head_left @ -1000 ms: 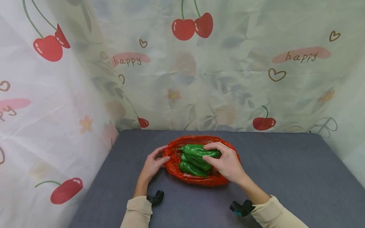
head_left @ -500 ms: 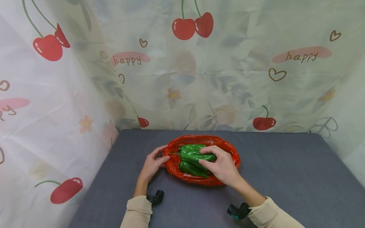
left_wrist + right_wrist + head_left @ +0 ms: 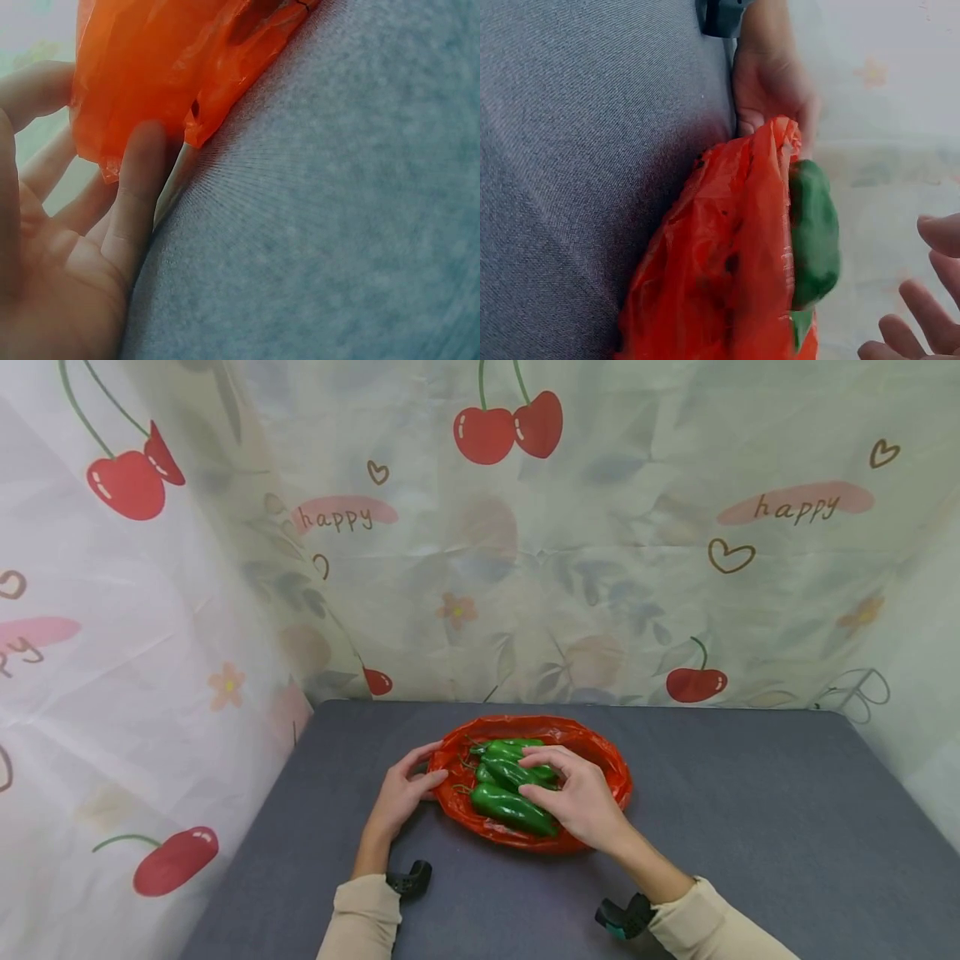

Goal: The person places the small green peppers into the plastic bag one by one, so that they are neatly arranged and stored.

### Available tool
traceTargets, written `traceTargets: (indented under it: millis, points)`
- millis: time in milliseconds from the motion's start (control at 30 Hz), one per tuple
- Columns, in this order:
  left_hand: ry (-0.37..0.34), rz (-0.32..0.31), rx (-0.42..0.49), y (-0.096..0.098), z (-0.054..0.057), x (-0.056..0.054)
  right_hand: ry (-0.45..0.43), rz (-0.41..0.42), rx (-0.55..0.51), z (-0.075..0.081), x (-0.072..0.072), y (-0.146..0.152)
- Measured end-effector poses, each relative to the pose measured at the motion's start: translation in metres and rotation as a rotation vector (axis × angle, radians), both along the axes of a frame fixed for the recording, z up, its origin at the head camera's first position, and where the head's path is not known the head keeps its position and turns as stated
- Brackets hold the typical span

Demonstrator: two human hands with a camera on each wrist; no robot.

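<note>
A red plastic bag point(image 3: 487, 835) lies with its mouth spread wide, and several glossy green peppers point(image 3: 513, 810) are heaped inside, their stems towards the left. My left hand point(image 3: 397, 793) holds the bag's left edge; the left wrist view has thumb and fingers on either side of the thin plastic point(image 3: 142, 75). Over the right part of the heap hovers my right hand point(image 3: 585, 802), thumb and fingers apart. In the right wrist view its fingers point(image 3: 922, 307) are spread with nothing between them, and a pepper point(image 3: 814, 232) shows past the bag's rim. My right hand covers some pepper tips.
The bag sits on a dark grey cloth-covered table point(image 3: 750, 810), towards its far edge. A patterned curtain point(image 3: 600, 543) with cherries and lettering hangs behind and at the sides. Dark devices point(image 3: 626, 917) are worn on both wrists.
My right hand shifted left and slightly nearer with a pepper from the far side, then let it go; the heap's near pepper now lies differently. The left hand stayed on the bag's edge.
</note>
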State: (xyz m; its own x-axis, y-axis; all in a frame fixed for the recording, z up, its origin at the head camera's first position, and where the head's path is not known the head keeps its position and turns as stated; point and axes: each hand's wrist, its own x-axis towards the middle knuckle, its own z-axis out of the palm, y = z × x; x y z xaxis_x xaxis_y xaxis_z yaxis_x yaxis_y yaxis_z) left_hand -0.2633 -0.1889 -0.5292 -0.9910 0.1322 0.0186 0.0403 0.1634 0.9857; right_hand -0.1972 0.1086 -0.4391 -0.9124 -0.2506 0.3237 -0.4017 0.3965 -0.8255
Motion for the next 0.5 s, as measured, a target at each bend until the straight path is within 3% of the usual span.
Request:
traceTargets:
  millis: [267, 500]
  points:
    - [0.005, 0.019, -0.005, 0.0004, 0.0046, 0.0009, 0.001, 0.034, -0.021, 0.0027, 0.0017, 0.0012]
    - [-0.043, -0.017, -0.014, -0.0006, 0.0065, -0.0017, -0.005, 0.055, -0.043, 0.0045, 0.0036, 0.005]
